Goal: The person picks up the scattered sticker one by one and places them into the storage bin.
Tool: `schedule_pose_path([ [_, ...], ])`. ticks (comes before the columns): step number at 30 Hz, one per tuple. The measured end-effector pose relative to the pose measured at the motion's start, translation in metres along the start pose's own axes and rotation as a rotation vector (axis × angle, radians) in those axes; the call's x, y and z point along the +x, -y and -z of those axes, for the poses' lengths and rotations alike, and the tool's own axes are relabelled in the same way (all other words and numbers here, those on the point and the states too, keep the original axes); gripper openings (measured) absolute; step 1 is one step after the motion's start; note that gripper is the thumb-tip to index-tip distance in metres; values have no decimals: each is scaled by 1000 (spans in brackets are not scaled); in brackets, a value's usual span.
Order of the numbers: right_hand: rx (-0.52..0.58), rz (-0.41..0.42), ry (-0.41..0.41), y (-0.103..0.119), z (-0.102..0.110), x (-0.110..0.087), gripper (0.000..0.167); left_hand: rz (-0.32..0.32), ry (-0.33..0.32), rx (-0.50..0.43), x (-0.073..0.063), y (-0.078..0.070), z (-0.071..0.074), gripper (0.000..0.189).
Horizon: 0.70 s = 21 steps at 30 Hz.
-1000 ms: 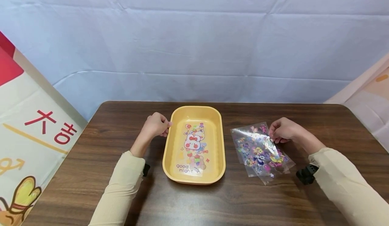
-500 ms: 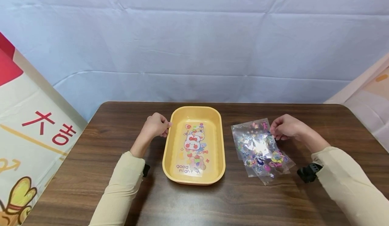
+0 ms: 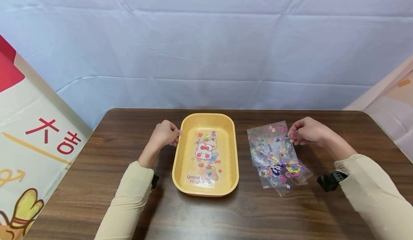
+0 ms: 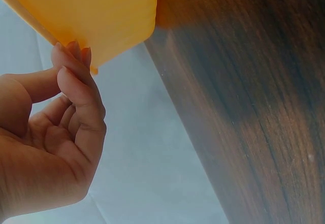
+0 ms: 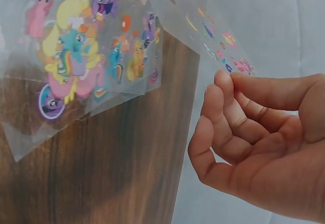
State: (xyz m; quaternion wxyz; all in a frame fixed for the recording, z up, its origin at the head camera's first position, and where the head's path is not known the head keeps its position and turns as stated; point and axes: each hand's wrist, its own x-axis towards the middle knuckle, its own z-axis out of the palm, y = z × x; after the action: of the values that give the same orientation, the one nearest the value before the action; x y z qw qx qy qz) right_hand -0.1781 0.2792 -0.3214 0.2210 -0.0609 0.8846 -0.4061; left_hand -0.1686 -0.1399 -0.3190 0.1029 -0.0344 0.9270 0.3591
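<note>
My left hand (image 3: 165, 133) pinches the left rim of a yellow tray (image 3: 235, 154) between thumb and fingers; the left wrist view shows the fingertips on the tray's edge (image 4: 111, 21). Flat in the tray lies a clear sticker sheet (image 3: 204, 157) with a white rabbit and the words "good night". To the right, my right hand (image 3: 306, 130) pinches the edge of a clear sticker sheet (image 3: 269, 130), which is raised at a slant. Beneath it, more clear sheets with pony stickers (image 3: 285, 175) overlap on the table. The right wrist view has the lifted sheet (image 5: 203, 26) between thumb and fingertips.
The dark wood table (image 3: 129, 197) ends at a far edge just beyond the tray. Pale blue cloth (image 3: 206, 53) hangs behind it. A printed cloth (image 3: 29, 143) with red characters stands at the left.
My right hand has moved slightly up and to the right, lifting the upper sticker sheet away from the ones below. The left hand and the tray stay in place.
</note>
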Motion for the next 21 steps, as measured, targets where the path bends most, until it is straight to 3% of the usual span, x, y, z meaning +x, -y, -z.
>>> schedule_pose_path([
  [21, 55, 31, -12, 14, 10, -6, 10, -14, -6, 12, 1, 0, 0, 36],
])
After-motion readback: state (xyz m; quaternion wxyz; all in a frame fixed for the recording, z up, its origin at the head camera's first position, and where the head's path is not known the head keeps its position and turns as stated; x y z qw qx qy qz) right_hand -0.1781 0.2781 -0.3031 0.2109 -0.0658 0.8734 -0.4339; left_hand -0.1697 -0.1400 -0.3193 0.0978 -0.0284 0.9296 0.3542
